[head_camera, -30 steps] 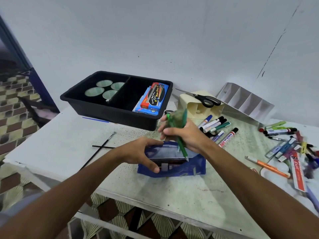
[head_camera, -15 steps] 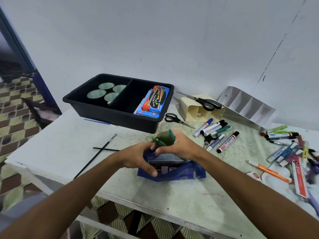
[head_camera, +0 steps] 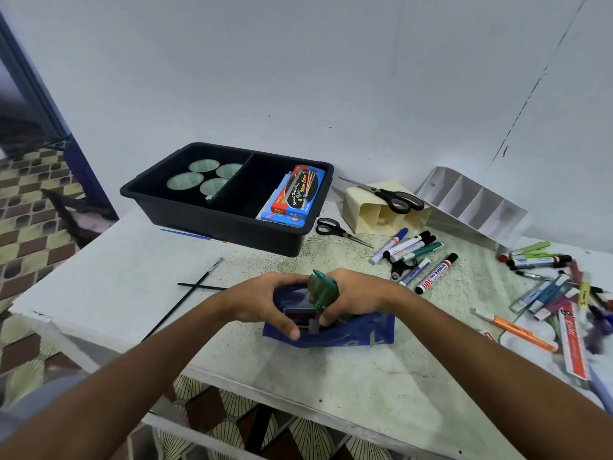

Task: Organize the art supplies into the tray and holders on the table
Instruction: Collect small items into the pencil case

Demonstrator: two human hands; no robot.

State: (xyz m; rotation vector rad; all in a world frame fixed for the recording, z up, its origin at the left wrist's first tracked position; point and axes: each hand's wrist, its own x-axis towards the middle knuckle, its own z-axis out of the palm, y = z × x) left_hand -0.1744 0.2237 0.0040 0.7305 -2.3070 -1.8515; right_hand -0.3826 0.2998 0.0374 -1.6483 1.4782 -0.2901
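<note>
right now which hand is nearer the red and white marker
Right. The right hand sits just left of the red and white marker, gripping green pens over the blue pouch. The left hand holds the pouch's far side, further off.

A plain pale wall (head_camera: 298, 68) is seen behind the table (head_camera: 348, 376), marked by a thin dark crack (head_camera: 530, 84) running diagonally down its right part. The table top is whitish and worn, speckled green toward its middle, and a white frame is visible beneath its near edge. At the left, a dark blue door frame (head_camera: 43, 104) is set against the wall, and the floor (head_camera: 30, 234) is laid with patterned tiles in brown and yellow-green.
</note>
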